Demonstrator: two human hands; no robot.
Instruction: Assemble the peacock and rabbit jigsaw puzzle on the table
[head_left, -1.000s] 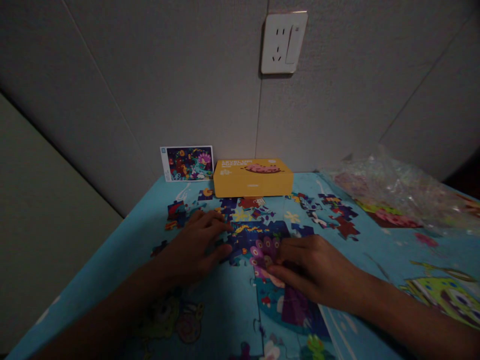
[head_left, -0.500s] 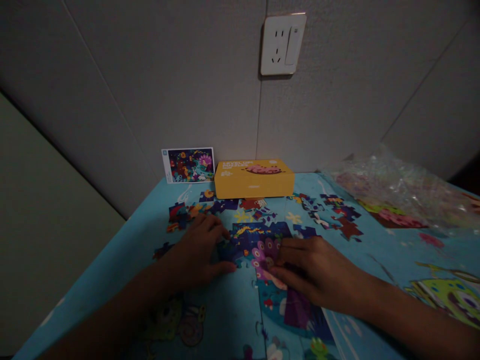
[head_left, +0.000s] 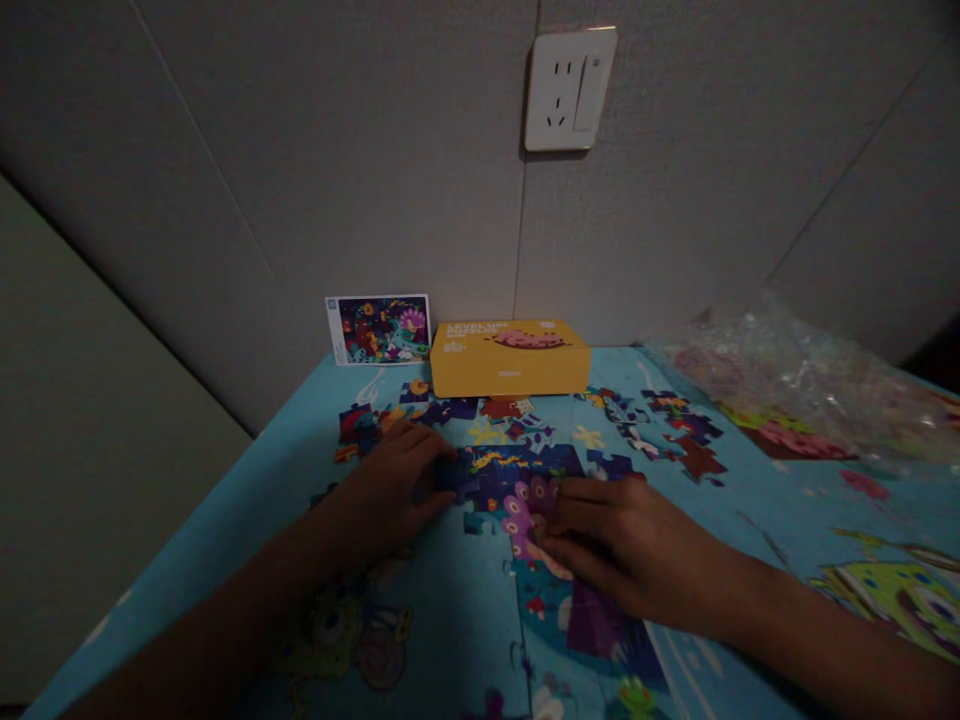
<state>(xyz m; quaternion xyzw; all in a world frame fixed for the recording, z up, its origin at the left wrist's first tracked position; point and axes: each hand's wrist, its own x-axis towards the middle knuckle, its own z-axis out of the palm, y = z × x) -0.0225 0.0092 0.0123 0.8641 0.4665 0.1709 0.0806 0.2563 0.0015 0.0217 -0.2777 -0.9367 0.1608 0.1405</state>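
Note:
A partly joined jigsaw puzzle (head_left: 536,605) lies in front of me, showing a dark blue sea scene with a pink, many-armed shape. At its upper left edge is my left hand (head_left: 401,480), thumb and fingers apart, tips at the border of the dark blue pieces. A teal puzzle piece (head_left: 480,522) sits just right of and below that thumb. My right hand (head_left: 622,535) rests over the pink part, thumb and fingers pinched at a puzzle piece (head_left: 538,525) there. Its curled fingers hide some of the pieces beneath.
Loose puzzle pieces (head_left: 360,425) lie at the back left, and more loose pieces (head_left: 690,440) at the back right. A yellow puzzle box (head_left: 510,372) and a picture card (head_left: 382,330) stand by the wall. Crumpled clear plastic (head_left: 810,380) covers the right back. A socket (head_left: 570,90) is above.
My left hand has shifted slightly left and its fingers have drawn back, uncovering the teal piece at the puzzle's left edge. My right hand has stayed nearly in place.

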